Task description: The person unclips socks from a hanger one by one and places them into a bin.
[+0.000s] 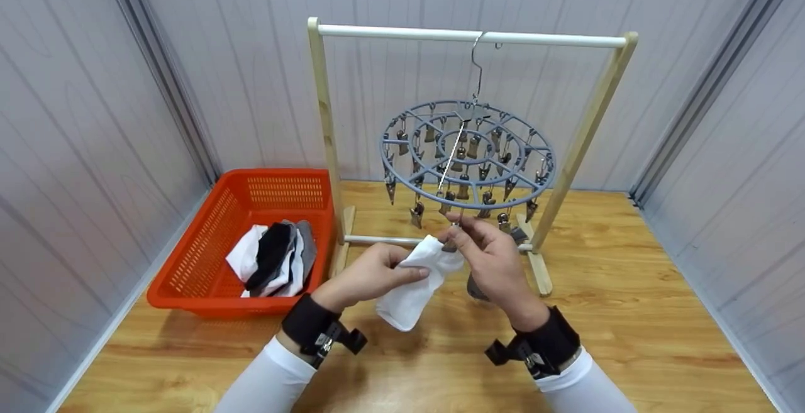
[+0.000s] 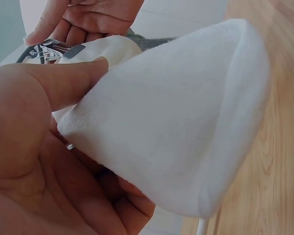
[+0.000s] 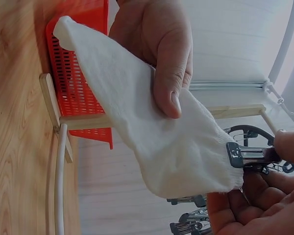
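A white sock (image 1: 409,293) slants between the two hands under the front of a round grey clip hanger (image 1: 382,149). The left hand (image 1: 371,273) pinches the sock midway, thumb on top, as the right wrist view also shows. At the cuff, the right hand (image 1: 500,265) pinches a metal clip (image 3: 252,155) between thumb and fingers. In the right wrist view the clip's jaws lie over the cuff edge. Several more metal clips dangle from the hanger's rings. Behind the right hand, a grey piece of cloth (image 1: 476,288) is mostly hidden.
A red-orange basket (image 1: 182,268) stands on the left with folded white, black and grey cloth pieces (image 1: 273,259) inside. The hanger hooks over the white bar (image 1: 402,34) of a wooden-legged rack (image 1: 327,130). Panelled walls enclose the wooden table (image 1: 635,319) on three sides.
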Motion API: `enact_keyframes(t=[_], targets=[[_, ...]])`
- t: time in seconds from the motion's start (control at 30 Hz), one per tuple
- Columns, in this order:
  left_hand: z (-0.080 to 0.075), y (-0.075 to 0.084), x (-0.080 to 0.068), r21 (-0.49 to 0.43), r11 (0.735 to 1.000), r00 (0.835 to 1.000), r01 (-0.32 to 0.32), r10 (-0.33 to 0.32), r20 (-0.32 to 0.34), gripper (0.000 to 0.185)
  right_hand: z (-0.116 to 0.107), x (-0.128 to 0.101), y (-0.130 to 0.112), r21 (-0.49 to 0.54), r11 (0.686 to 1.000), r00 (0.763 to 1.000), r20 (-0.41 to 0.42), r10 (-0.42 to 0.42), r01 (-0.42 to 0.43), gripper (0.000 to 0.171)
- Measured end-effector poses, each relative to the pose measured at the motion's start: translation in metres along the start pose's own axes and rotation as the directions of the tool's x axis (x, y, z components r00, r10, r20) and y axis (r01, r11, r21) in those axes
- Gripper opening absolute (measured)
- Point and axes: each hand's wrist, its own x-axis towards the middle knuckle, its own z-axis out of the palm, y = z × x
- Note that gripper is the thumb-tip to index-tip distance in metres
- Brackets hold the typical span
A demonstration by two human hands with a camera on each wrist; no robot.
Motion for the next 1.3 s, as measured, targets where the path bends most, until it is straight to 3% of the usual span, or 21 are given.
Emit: enact_keyframes(t=[0.3, 0.63, 0.97, 1.3], targets=[[-0.0008, 0.0004, -0.0005, 0.003, 1.0, 1.0, 0.008, -0.008, 0.002, 0.027, -0.0017, 0.0013, 0.0004, -0.027, 0.999, 0.999, -0.038, -0.021, 0.02, 0.018], [-0.0025, 0.0003, -0.0019, -0.008, 1.0, 1.0, 0.012, -0.012, 0.027, 0.027, -0.0063, -0.0006, -0.0022, 0.03, 0.999, 1.0, -0.022, 0.013, -0.012, 0.026], [-0.0028, 0.0013, -0.0018, -0.009, 1.0, 0.999, 0.016, -0.016, 0.041, 0.027, -0.0059, -0.0016, -0.0009, 0.004, 1.0, 0.998, -0.068, 0.013, -0.012, 0.024], [-0.0033, 0.0007, -0.0028, -0.022, 1.0, 0.999, 0.013, -0.011, 0.049, 0.026, -0.0064, -0.0013, -0.0012, 0.063, 0.998, 0.997, -0.075, 0.033, -0.029, 0.022]])
